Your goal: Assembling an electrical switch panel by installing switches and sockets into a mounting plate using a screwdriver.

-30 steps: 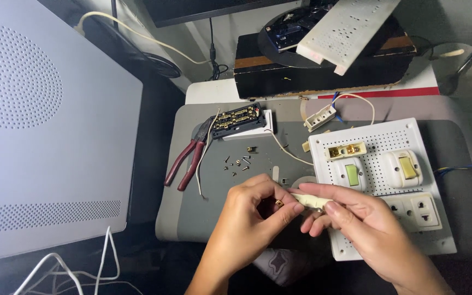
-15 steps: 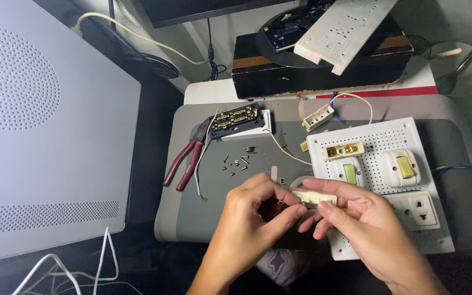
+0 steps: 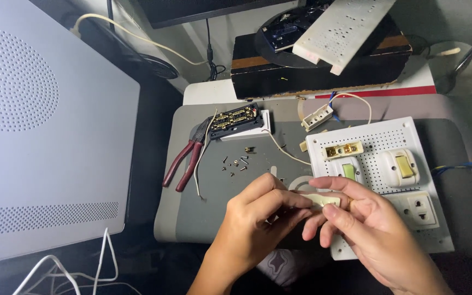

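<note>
The left hand [image 3: 258, 218] pinches one end of a small cream-coloured plastic switch part [image 3: 319, 200] with thumb and curled fingers, and the right hand [image 3: 367, 229] grips the other end, its index finger laid along the top. Both hands hold the piece just above the near edge of the grey work mat [image 3: 203, 218]. Compared with a second ago, the hands have closed tighter on the part and drawn slightly together; the piece itself sits in much the same spot between them, so the work on it appears to be fine fingertip adjustment rather than a shift to another item.

Just beyond the right hand lies a white perforated plastic board [image 3: 381, 136] carrying cream switches and a socket [image 3: 422, 207]. Beyond the left hand, a scatter of small metal screws [image 3: 235, 163] lies on the mat, and farther off to the left are red-handled pliers [image 3: 184, 161] beside a black terminal block with brass contacts [image 3: 235, 119]. Nothing there has moved.
</note>
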